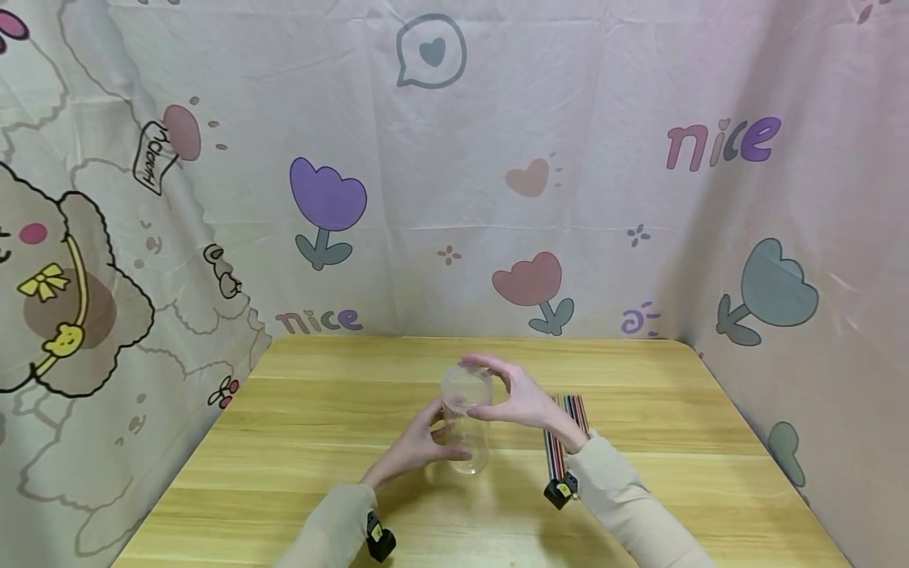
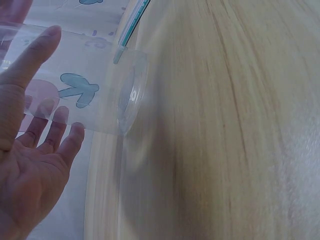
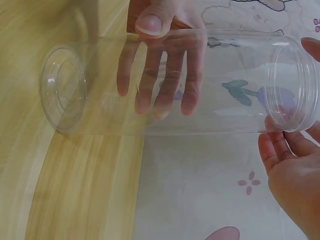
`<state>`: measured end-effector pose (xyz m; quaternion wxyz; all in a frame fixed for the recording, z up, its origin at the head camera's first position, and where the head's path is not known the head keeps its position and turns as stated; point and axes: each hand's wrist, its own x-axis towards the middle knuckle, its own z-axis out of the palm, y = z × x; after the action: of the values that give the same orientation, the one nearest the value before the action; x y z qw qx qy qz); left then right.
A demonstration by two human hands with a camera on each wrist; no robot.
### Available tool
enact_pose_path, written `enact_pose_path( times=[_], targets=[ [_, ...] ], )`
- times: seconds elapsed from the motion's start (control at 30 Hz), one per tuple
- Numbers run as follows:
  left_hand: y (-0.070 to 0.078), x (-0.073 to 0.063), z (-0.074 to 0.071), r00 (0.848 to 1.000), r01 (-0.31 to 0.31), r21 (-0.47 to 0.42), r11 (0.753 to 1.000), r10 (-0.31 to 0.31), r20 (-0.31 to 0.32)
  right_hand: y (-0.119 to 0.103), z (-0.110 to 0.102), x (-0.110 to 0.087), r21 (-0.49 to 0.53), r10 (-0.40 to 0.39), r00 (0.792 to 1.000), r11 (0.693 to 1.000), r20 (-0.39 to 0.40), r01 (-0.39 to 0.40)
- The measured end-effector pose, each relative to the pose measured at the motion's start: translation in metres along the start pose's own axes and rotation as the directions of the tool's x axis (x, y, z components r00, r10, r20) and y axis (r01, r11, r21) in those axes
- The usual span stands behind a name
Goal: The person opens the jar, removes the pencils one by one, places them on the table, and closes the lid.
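A clear plastic jar (image 1: 469,454), tall and cylindrical, stands upright between both hands at the middle of the table. My left hand (image 1: 420,443) grips its side, thumb on the near side and fingers (image 3: 167,85) behind the wall. At the top, my right hand (image 1: 517,397) holds the rim between thumb and fingers; ridged rings (image 3: 292,82) show there in the right wrist view. Whether a separate clear lid sits on the rim, I cannot tell. Nothing shows inside the jar. Its round base (image 2: 132,95) is close to the tabletop; contact is unclear.
A row of thin coloured pencils (image 1: 554,451) lies on the wooden table (image 1: 319,410), partly under my right wrist. Black wrist cameras (image 1: 380,544) sit on both sleeves. A printed curtain (image 1: 426,158) hangs behind the table and along its sides.
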<state>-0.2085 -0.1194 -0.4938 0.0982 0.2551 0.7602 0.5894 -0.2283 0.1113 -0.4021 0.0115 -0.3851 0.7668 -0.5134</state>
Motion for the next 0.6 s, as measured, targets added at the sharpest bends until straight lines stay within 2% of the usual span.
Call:
enact_pose_path(
  times=[0.37,0.6],
  targets=[
    [0.0006,-0.0011,0.0004,1.000,0.026,-0.013,1.000,-0.026,-0.005,0.0021,0.0023,-0.0020,-0.005,0.029,0.999,1.000,-0.015,-0.029],
    [0.0007,-0.0004,0.0008,1.000,0.017,-0.007,1.000,-0.017,-0.008,0.0007,0.0086,0.0002,-0.090,0.028,0.997,0.995,-0.074,-0.034]
  ],
)
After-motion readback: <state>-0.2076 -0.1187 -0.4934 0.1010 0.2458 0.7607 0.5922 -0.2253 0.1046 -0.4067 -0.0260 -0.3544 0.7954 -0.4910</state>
